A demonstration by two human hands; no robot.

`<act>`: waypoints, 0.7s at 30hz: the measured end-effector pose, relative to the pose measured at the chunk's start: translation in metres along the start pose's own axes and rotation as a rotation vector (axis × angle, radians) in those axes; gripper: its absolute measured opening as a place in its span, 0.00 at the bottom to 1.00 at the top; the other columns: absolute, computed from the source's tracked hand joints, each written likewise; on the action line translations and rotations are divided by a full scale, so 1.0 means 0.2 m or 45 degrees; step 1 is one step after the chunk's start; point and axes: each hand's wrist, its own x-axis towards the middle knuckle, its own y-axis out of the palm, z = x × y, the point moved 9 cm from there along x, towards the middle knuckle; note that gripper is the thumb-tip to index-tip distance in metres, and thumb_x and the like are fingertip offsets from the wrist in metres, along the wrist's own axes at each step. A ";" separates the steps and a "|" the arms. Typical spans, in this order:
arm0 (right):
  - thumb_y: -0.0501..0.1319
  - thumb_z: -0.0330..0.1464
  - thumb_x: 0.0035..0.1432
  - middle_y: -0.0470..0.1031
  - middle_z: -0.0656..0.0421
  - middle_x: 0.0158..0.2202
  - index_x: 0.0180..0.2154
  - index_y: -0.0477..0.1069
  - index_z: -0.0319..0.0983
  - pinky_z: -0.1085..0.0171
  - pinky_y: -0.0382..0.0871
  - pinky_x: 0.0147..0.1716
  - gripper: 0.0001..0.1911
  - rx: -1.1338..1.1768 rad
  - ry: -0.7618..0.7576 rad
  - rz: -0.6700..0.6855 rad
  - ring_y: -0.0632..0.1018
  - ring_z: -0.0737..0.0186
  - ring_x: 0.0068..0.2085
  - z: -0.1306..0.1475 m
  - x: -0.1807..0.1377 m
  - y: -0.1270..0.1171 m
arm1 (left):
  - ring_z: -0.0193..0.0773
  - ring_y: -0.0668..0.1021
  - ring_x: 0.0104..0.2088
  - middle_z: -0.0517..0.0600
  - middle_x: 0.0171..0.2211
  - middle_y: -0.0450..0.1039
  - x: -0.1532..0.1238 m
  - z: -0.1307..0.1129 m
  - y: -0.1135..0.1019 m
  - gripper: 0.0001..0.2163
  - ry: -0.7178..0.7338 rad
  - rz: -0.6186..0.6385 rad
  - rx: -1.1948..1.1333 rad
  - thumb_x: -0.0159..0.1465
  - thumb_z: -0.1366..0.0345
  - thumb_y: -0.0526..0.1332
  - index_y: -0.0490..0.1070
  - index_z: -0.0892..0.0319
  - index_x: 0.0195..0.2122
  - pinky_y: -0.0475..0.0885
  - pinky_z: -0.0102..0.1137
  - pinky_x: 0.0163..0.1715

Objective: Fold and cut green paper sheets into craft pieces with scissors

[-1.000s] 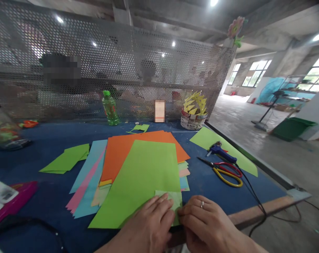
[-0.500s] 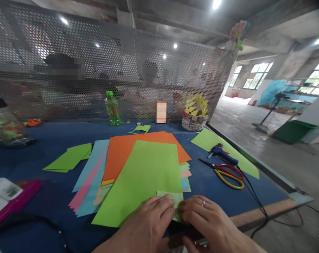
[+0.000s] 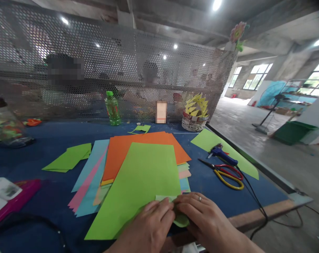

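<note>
A large bright green sheet of paper point(image 3: 146, 175) lies on top of orange sheets point(image 3: 119, 147) at the middle of the table. Over its near right corner is a smaller, paler green paper point(image 3: 162, 198), its near end bent into a curl. My left hand point(image 3: 155, 219) presses down on this paler paper, fingers bent and close together. Beside it, my right hand point(image 3: 197, 214) grips the curled end with closed fingers; a ring sits on one finger. The fingertips of both hands nearly meet, and the right thumb is mostly hidden.
Scissors point(image 3: 229, 175) and a blue glue gun point(image 3: 222, 154) with a cord lie to the right, by another green sheet point(image 3: 249, 168). Behind stand a green bottle point(image 3: 113, 110) and a basket point(image 3: 195, 123). Green pieces point(image 3: 70, 160) and a magenta object point(image 3: 25, 191) are left.
The large green sheet has slid slightly toward me and left. The paler paper's near end is now curled up under my right hand, which has shifted slightly left.
</note>
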 end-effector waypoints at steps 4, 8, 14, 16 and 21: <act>0.53 0.20 0.60 0.78 0.51 0.44 0.47 0.69 0.36 0.60 0.69 0.52 0.15 -0.032 -0.108 0.008 0.76 0.58 0.47 0.04 0.01 -0.01 | 0.41 0.70 0.57 0.54 0.54 0.71 -0.01 0.00 -0.01 0.18 -0.006 -0.070 -0.067 0.63 0.76 0.51 0.66 0.59 0.54 0.64 0.35 0.57; 0.55 0.22 0.62 0.78 0.51 0.44 0.47 0.69 0.36 0.60 0.70 0.51 0.12 -0.073 -0.154 0.035 0.77 0.58 0.46 0.05 0.01 0.00 | 0.40 0.71 0.56 0.52 0.55 0.71 -0.02 -0.01 0.00 0.23 0.036 -0.108 -0.063 0.61 0.76 0.52 0.63 0.56 0.58 0.65 0.34 0.56; 0.50 0.17 0.56 0.77 0.51 0.44 0.44 0.69 0.35 0.59 0.69 0.52 0.18 -0.063 -0.117 0.066 0.76 0.57 0.47 0.02 -0.01 0.02 | 0.41 0.73 0.55 0.52 0.59 0.68 -0.14 0.07 -0.07 0.26 0.086 -0.104 0.069 0.58 0.76 0.53 0.64 0.56 0.59 0.68 0.32 0.54; 0.49 0.16 0.54 0.77 0.51 0.45 0.44 0.69 0.36 0.58 0.69 0.52 0.20 -0.061 -0.102 0.098 0.76 0.57 0.48 0.01 -0.01 0.03 | 0.42 0.71 0.57 0.50 0.61 0.65 -0.20 0.14 -0.10 0.29 0.053 -0.135 0.093 0.57 0.75 0.54 0.60 0.54 0.61 0.68 0.32 0.54; 0.49 0.16 0.52 0.76 0.52 0.42 0.45 0.69 0.36 0.58 0.70 0.48 0.22 -0.011 -0.085 0.136 0.76 0.57 0.45 0.00 0.01 0.01 | 0.40 0.72 0.57 0.42 0.62 0.62 -0.39 0.33 -0.07 0.36 0.058 -0.176 -0.013 0.54 0.75 0.54 0.53 0.44 0.65 0.68 0.33 0.55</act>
